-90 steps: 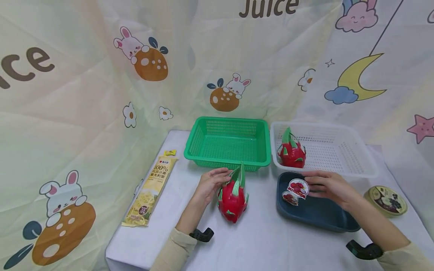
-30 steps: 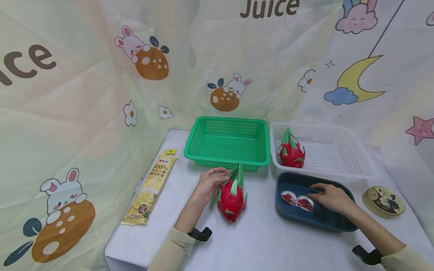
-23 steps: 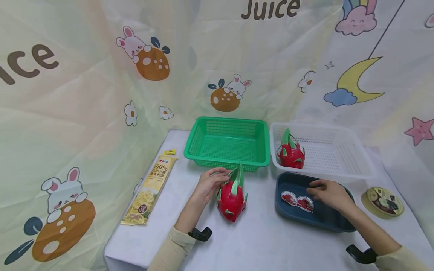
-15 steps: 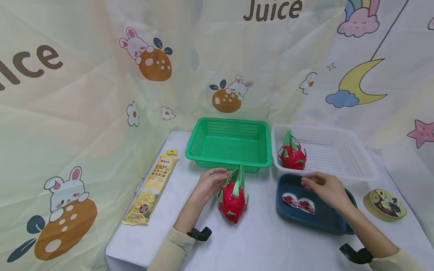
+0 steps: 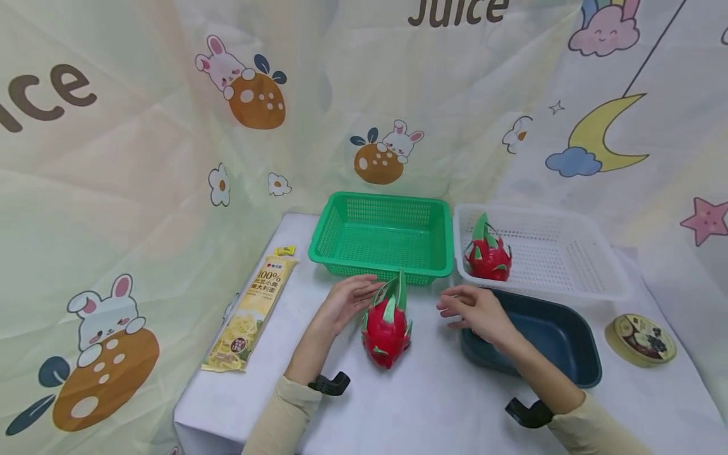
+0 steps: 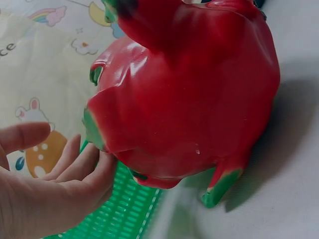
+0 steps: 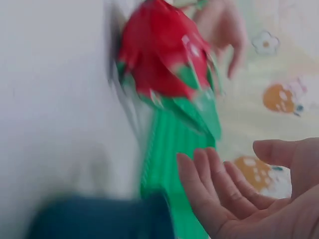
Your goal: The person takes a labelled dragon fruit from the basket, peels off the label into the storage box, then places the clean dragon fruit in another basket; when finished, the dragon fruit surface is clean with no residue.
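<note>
A red toy dragon fruit point(image 5: 387, 335) with green leaf tips stands on the white cloth. My left hand point(image 5: 344, 306) is at its left side, fingers gently bent; in the left wrist view their tips reach its skin, the thumb standing away. To the right of the fruit hovers my right hand point(image 5: 478, 316), holding nothing, its fingers loosely extended in the right wrist view. Under that hand is the left end of a dark blue tray point(image 5: 552, 341); the round stickers there are almost wholly hidden by the hand.
Behind stand a green basket point(image 5: 381, 249) and a white basket point(image 5: 569, 259) with a second dragon fruit point(image 5: 490, 258) inside. A pasta packet point(image 5: 250, 316) and a small yellow wrapped piece point(image 5: 285, 251) lie at left. A round tin point(image 5: 641, 340) sits at right.
Stickers first overlapped near the right fingertips, then lay side by side in the tray. My right hand has left them and moved left toward the dragon fruit. The left hand stays beside it.
</note>
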The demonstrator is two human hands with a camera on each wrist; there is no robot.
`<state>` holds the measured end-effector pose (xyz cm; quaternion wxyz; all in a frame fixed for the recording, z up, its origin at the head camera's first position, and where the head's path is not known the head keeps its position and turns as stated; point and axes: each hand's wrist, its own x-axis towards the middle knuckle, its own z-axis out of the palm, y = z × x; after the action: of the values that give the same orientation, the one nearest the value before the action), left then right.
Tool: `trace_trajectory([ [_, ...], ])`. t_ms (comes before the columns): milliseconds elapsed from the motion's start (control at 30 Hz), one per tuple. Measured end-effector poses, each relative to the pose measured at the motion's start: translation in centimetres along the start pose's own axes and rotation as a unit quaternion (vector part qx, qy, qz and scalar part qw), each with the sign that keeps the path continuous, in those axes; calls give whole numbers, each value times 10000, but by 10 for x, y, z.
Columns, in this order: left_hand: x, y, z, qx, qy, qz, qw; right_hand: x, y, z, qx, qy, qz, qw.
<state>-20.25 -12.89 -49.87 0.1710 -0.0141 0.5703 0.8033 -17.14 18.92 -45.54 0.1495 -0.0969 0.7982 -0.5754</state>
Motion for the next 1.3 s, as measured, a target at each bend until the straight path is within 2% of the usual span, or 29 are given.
trace_trajectory([
  [267, -3, 2, -3, 262, -80, 32, 9996, 17, 14, 55, 250, -119, 413, 9988],
  [500, -9, 3, -8, 323, -154, 123, 9993, 18, 25, 79, 376, 296, 527, 9975],
  [600, -11, 3, -9, 338, -95, 191, 9992, 18, 25, 82, 645, 456, 620, 9949],
  [767, -11, 3, -9, 240, -167, 276, 9992, 16, 24, 78, 680, 686, 741, 9926],
  [967, -11, 3, -7, 233, -209, 276, 9991, 15, 24, 74, 711, 643, 888, 9914],
  [1300, -11, 2, -7, 281, -140, 303, 9990, 13, 25, 75, 855, 827, 654, 9907],
])
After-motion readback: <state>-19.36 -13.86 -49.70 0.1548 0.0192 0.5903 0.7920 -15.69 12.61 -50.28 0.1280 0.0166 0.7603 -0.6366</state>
